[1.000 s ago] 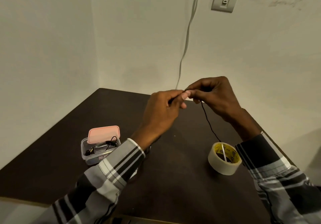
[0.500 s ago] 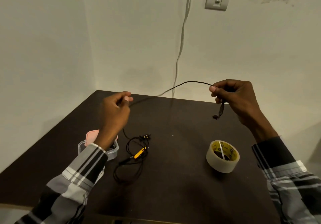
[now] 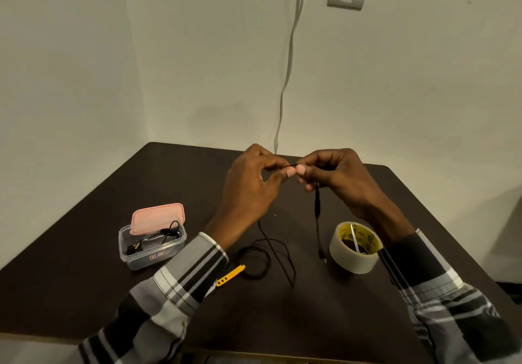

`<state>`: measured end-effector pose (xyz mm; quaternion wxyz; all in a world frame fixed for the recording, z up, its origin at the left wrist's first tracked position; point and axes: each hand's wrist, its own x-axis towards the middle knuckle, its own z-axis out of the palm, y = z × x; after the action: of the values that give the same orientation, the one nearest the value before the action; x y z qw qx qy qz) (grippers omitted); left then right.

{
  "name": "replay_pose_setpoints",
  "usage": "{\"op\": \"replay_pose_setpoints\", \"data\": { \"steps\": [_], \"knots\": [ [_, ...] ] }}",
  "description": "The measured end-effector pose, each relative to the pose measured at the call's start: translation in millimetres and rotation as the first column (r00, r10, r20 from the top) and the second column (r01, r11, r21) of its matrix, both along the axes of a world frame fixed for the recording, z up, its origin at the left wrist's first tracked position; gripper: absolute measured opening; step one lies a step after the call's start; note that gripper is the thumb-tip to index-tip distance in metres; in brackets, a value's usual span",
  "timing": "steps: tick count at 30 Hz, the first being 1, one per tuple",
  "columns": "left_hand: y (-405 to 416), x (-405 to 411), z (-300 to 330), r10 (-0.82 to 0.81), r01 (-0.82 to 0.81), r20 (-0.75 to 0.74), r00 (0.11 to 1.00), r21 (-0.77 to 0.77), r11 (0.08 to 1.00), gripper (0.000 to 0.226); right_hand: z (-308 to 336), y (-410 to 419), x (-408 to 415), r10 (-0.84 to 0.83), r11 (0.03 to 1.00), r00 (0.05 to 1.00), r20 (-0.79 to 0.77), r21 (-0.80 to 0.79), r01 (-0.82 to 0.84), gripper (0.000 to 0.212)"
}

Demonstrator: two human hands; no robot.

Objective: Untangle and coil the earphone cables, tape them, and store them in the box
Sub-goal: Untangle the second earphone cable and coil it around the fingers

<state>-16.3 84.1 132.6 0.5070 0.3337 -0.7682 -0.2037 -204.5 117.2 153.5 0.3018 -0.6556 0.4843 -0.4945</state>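
Your left hand [image 3: 250, 184] and right hand [image 3: 336, 174] pinch a black earphone cable [image 3: 317, 211] between touching fingertips, its slack trailing onto the table [image 3: 310, 307] below.

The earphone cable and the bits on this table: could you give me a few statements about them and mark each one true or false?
1. Both hands pinch the black earphone cable above the table. True: the left hand and the right hand meet on it, fingertips close together.
2. The tape roll is held in the right hand. False: it lies on the table below the right wrist.
3. The pink lid seals the box shut. False: it sits tilted across the back, leaving the box partly open.
4. Earphones already lie inside the box. True.
5. The yellow piece lies inside the box. False: it lies on the table beside the left sleeve.
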Motion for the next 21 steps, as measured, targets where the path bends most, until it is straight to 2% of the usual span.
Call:
{"op": "replay_pose_setpoints", "data": {
  "steps": [5, 8, 13, 17, 21],
  "knots": [
    [-3, 6, 9, -0.013, 0.029, -0.245, 0.969, 0.061, 0.998, 0.004, -10, 7, -6, -0.02, 0.997, 0.995, 0.102, 0.081, 0.011, 0.025],
    [-2, 7, 17, -0.008, 0.047, -0.379, 0.925, 0.093, 0.995, 0.012, -15, 9, -1, 0.009, 0.99, 0.994, 0.106, 0.138, -0.023, 0.032],
    [-7, 14, 23, 0.072, -0.027, -0.46, 0.885, 0.103, 0.994, 0.011, -19, 9, 6, 0.069, 0.978, 0.988, 0.138, 0.187, -0.094, 0.029],
    [-15, 25, 30, 0.148, -0.086, -0.549, 0.823, 0.138, 0.987, 0.013, -23, 11, 7, 0.094, 0.964, 0.992, 0.088, 0.239, -0.113, 0.029],
    [-24, 32, 31, 0.212, -0.127, -0.568, 0.795, 0.186, 0.974, 0.011, -25, 12, 9, 0.125, 0.949, 0.988, 0.094, 0.28, -0.147, 0.027]
  ]
}}
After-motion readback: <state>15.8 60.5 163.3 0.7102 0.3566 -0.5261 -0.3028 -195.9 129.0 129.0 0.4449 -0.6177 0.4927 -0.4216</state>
